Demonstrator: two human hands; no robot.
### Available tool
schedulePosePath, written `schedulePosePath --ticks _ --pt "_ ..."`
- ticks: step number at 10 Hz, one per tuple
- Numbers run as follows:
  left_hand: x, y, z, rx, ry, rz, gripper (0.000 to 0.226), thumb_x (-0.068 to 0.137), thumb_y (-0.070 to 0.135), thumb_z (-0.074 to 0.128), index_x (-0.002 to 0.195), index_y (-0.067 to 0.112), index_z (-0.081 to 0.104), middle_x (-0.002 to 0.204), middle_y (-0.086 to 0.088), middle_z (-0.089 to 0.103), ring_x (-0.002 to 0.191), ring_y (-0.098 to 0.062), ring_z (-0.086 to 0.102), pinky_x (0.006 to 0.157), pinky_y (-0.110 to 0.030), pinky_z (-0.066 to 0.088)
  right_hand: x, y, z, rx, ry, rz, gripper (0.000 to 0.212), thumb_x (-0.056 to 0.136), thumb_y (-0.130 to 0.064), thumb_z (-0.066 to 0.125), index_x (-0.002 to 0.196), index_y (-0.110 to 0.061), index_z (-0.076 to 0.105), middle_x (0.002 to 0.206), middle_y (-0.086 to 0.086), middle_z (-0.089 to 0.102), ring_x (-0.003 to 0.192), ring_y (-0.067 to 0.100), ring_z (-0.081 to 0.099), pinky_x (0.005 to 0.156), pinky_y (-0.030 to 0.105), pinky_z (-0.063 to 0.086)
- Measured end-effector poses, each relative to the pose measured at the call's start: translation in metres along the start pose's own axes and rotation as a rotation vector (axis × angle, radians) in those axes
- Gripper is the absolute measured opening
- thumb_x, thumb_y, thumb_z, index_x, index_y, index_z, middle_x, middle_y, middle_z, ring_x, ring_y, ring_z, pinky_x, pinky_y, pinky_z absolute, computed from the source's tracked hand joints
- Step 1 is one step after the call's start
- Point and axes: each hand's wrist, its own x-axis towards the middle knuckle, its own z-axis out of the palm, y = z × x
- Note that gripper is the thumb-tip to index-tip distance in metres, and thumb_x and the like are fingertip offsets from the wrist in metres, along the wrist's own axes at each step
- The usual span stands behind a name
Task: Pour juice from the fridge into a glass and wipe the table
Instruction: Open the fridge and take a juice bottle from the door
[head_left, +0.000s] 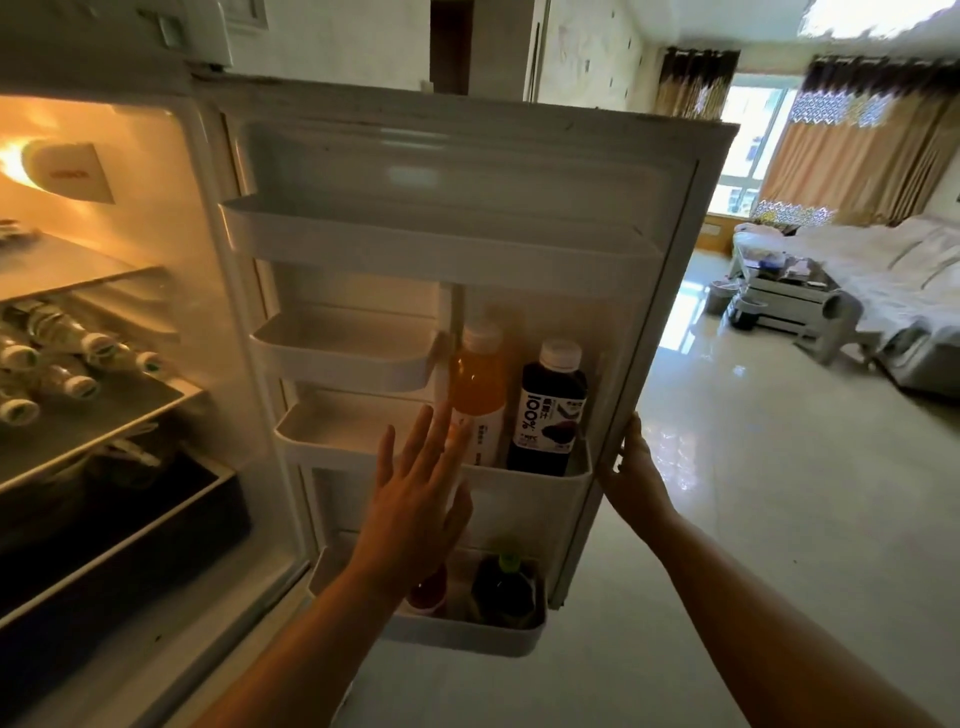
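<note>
The fridge door (467, 171) stands wide open in front of me. In its middle door shelf (524, 493) stand an orange juice bottle (478, 379) with a white cap and, to its right, a dark juice bottle (550, 410) marked 100%. My left hand (415, 499) is open with fingers spread, just in front of and below the orange bottle, its fingertips at the bottle's lower part. My right hand (631, 467) grips the door's outer edge. No glass or table is in view.
The lowest door shelf (467, 631) holds a dark bottle with a green cap (504, 587) and a red-capped item. Several small bottles (57, 358) lie on a shelf inside the lit fridge at left. At right are a tiled floor, a sofa (893, 291) and a low table (779, 296).
</note>
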Motion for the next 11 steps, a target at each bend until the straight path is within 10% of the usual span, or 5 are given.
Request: schedulePosePath --ticks 3,6,11 --pt "0.009 0.020 0.011 -0.080 0.145 0.023 0.064 0.091 0.039 0.041 0.148 0.014 0.025 0.155 -0.011 0.024 0.145 -0.025 0.016 0.116 -0.051 0.016 -0.005 0.005 -0.012 -0.004 -0.044 0.015 0.088 0.087 -0.011 0.061 0.148 -0.024 -0.002 0.155 0.009 0.015 0.138 0.029 0.025 0.107 0.050 0.034" --pt "0.047 0.101 0.023 -0.421 0.258 -0.247 0.086 0.086 0.049 0.060 0.150 0.016 0.012 0.154 -0.008 0.026 0.141 -0.023 0.025 0.109 -0.032 0.018 -0.039 0.002 -0.044 -0.021 0.107 -0.124 0.076 0.084 -0.002 0.062 0.145 -0.012 0.018 0.149 0.015 0.027 0.129 0.026 0.040 0.100 0.035 0.037" --pt "0.101 0.121 0.047 -0.358 0.359 -0.508 0.081 0.083 0.033 0.069 0.145 0.006 0.024 0.140 -0.019 0.041 0.129 -0.033 0.043 0.107 -0.041 0.035 -0.078 0.014 -0.074 -0.024 -0.015 -0.162 0.075 0.086 -0.004 0.061 0.145 -0.017 0.017 0.148 0.011 0.028 0.131 0.022 0.037 0.099 0.033 0.038"
